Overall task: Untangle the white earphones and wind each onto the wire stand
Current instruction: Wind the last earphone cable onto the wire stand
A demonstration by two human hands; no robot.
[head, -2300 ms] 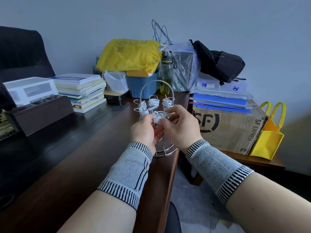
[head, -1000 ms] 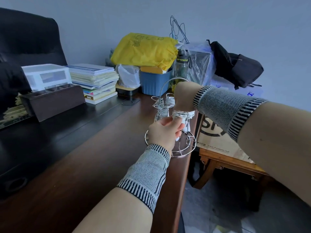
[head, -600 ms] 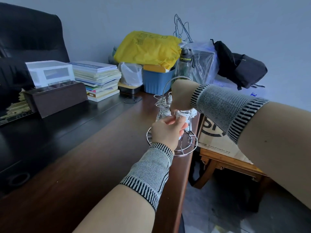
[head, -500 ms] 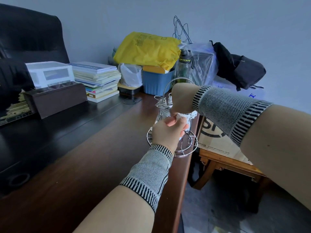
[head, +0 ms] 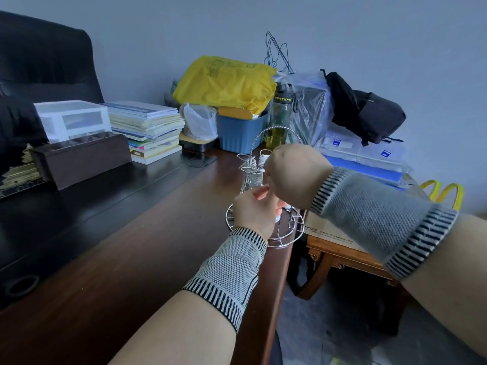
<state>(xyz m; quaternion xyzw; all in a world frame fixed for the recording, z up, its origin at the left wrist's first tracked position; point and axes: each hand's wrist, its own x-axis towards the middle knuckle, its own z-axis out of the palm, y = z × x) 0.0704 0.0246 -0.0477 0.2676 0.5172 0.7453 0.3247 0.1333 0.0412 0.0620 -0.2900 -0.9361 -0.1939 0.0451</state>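
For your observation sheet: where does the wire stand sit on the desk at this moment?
In the head view the wire stand sits at the right edge of the brown desk, just in front of the blue bin, partly hidden by both hands.

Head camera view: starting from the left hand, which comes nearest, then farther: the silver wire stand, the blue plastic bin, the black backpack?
1. Silver wire stand, right at the left hand.
2. Blue plastic bin, behind the stand.
3. Black backpack, far right, against the wall.
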